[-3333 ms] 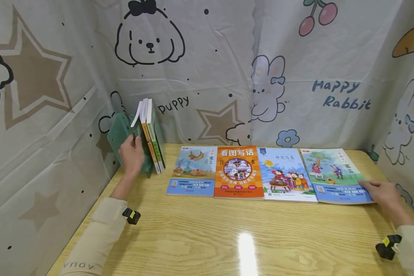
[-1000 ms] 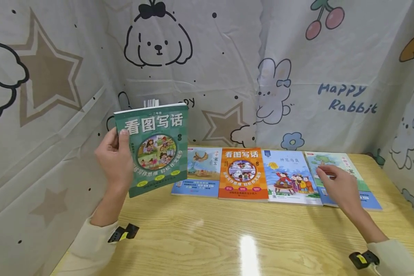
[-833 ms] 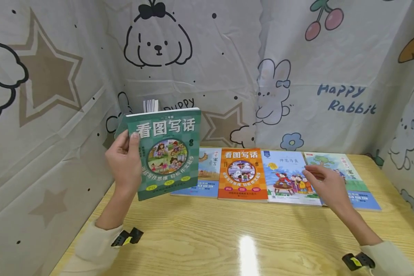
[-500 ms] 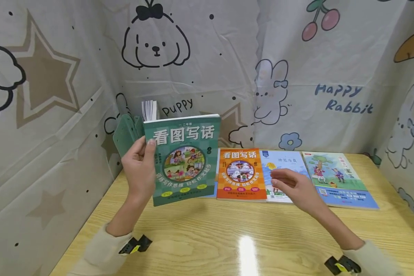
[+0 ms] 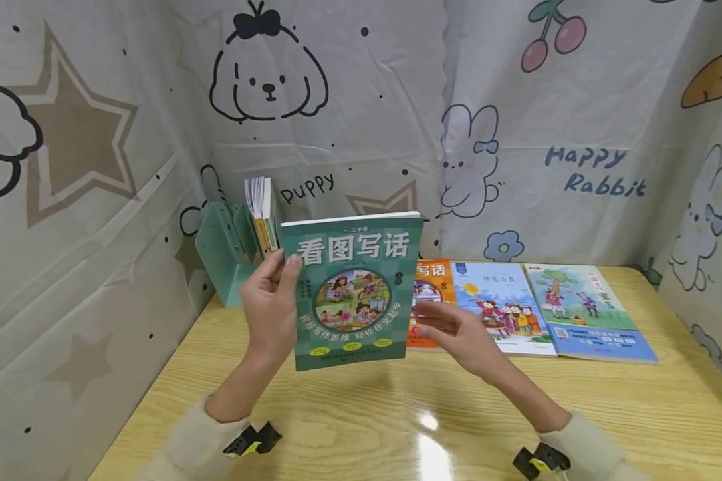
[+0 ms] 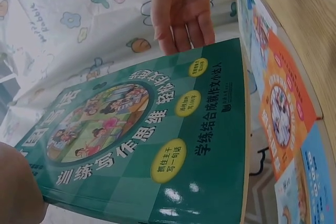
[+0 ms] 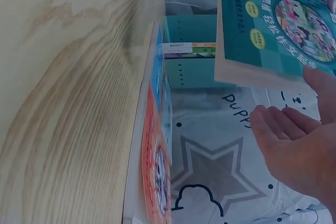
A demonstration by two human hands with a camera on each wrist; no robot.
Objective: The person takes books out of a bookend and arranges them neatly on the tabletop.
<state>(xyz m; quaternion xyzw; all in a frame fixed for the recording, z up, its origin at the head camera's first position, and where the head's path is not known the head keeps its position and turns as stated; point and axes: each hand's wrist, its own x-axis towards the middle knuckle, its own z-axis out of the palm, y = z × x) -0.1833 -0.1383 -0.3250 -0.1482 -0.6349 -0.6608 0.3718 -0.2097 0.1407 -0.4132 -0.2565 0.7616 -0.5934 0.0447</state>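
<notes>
My left hand (image 5: 272,308) grips the left edge of a green picture-writing book (image 5: 353,288), held upright above the wooden table (image 5: 361,414); the book (image 6: 152,140) fills the left wrist view. My right hand (image 5: 451,334) reaches in from the right, fingers straight, just beside the book's lower right edge; contact cannot be told. The right wrist view shows this hand (image 7: 294,140) open below the green book (image 7: 273,30). An orange book (image 5: 430,294), half hidden behind the green one, lies flat beside a blue book (image 5: 499,307) and a green-and-blue book (image 5: 583,307).
A teal book stand (image 5: 225,250) at the back left holds a few upright books (image 5: 263,214). Printed cloth walls (image 5: 517,133) close in the table on the left, back and right. Bare tabletop lies in front of the row of books.
My left hand has carried the green book from the stand rightward to the middle. My right hand left the far-right book and moved left to the green book's edge.
</notes>
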